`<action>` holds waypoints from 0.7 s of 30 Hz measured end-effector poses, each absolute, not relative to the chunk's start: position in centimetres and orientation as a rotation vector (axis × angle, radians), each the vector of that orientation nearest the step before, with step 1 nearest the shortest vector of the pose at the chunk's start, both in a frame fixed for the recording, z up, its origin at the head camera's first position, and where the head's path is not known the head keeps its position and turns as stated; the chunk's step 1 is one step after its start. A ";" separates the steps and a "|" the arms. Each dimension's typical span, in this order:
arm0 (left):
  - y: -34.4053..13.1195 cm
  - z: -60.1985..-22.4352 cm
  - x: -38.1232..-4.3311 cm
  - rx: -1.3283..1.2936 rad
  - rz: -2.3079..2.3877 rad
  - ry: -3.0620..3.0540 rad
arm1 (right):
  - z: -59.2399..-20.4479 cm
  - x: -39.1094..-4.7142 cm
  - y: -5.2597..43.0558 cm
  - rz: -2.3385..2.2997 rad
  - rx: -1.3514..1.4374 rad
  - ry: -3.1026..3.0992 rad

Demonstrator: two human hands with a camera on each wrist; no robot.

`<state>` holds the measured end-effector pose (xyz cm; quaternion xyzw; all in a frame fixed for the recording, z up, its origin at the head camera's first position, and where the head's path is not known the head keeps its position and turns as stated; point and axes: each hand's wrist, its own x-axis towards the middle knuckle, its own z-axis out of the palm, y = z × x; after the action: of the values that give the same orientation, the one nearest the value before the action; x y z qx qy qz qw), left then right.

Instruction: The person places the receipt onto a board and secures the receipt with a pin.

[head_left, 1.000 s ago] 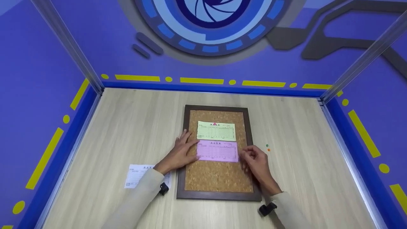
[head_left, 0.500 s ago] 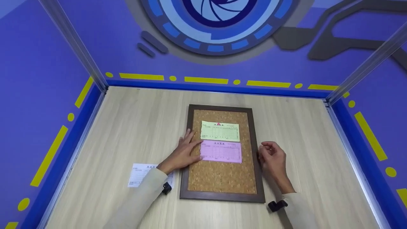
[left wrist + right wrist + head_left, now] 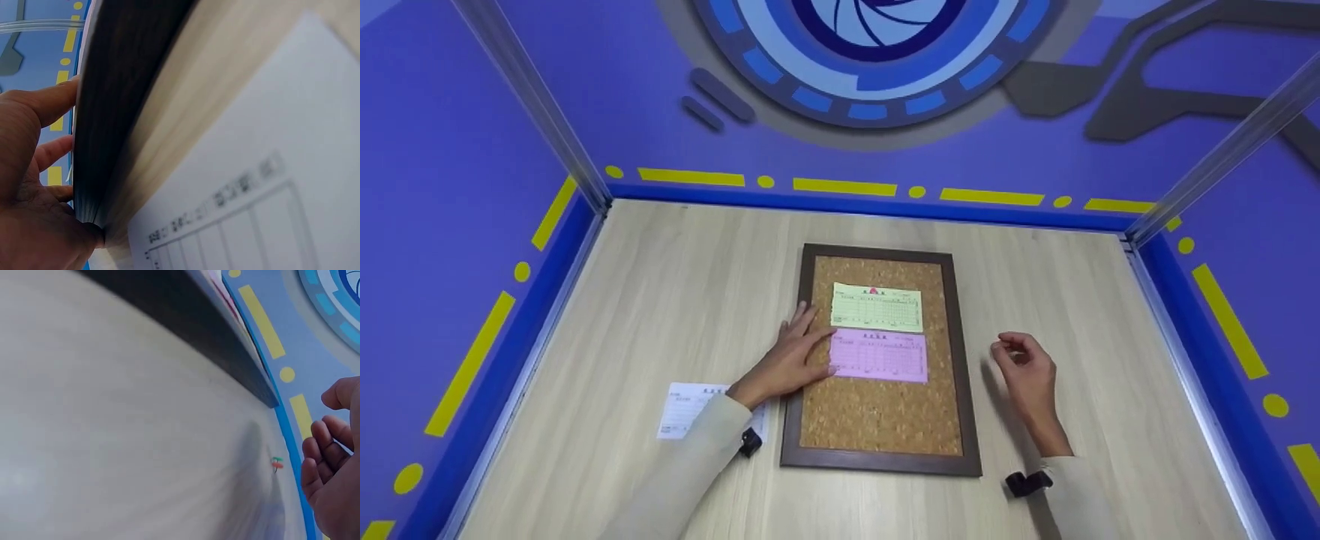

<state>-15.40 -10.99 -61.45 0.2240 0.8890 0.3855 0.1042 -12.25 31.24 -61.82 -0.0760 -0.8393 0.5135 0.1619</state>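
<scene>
A framed cork board [image 3: 877, 420] lies on the table. On its upper part is a pale green slip [image 3: 877, 311] with a pink pushpin [image 3: 873, 290] at its top edge. Directly below lies a pink slip [image 3: 879, 358]. My left hand [image 3: 787, 367] reaches over the frame's left side, thumb and index fingertip at the pink slip's left edge. To the right of the board, my right hand [image 3: 1027, 375] hovers above the table, fingers loosely bent, nothing visible between them. A green pushpin [image 3: 277, 459] and an orange pushpin [image 3: 278, 466] show near it in the right wrist view.
A white slip [image 3: 686, 412] lies left of the board, partly under my left forearm in the head view. Blue printed walls [image 3: 825, 165] close off the wooden table [image 3: 697, 277] at the back and on both sides.
My right hand has moved right, from beside the pink slip to off the board, and now covers the two loose pushpins in the head view. My left hand stays on the board.
</scene>
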 end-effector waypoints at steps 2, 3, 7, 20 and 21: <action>-11.0 -61.4 -15.4 0.662 1.138 2.626 | -62.3 -12.2 31.8 1.440 -0.224 -2.434; -10.9 -61.4 -15.4 0.664 1.140 2.628 | -62.5 -12.1 32.1 1.433 -0.228 -2.452; -10.9 -61.5 -15.4 0.668 1.154 2.629 | -63.3 -11.8 32.6 1.418 -0.241 -2.509; -11.0 -61.5 -15.4 0.677 1.146 2.634 | -64.5 -11.9 33.3 1.422 -0.226 -2.443; -11.0 -61.5 -15.5 0.677 1.141 2.637 | -64.6 -11.9 33.4 1.422 -0.230 -2.434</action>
<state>-15.45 -10.96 -61.54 0.2284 0.8893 0.3848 0.0948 -11.88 33.36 -64.64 -0.0803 -0.8500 0.4966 0.1562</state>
